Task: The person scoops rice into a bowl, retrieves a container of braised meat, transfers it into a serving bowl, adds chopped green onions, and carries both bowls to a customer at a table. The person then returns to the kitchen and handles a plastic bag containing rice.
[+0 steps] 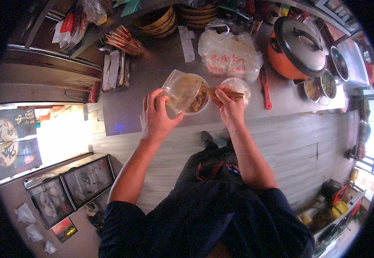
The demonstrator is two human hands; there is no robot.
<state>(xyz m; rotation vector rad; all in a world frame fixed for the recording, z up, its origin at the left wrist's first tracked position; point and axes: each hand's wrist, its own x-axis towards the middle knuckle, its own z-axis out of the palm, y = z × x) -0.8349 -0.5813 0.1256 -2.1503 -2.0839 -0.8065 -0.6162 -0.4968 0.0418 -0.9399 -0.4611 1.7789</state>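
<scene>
My left hand [161, 111] holds a clear plastic container [181, 90], tilted over a round white-rimmed bowl of brown food [199, 102] on the counter. Some brownish contents show through the container's wall. My right hand [228, 104] grips a pair of wooden chopsticks [233, 94], whose tips point left to the container and the bowl; whether they touch the food is unclear. Just behind my right hand sits a round container of white food, apparently rice [238, 85], partly covered by that hand.
A white plastic bag [230, 53] stands behind the bowls. Rightward are a red-handled tool [266, 92], a lidded orange pot [283, 61] and metal containers of food [328, 84]. At left are a cutlery tray [125, 72], a chopstick holder [133, 46] and stacked bowls [161, 24].
</scene>
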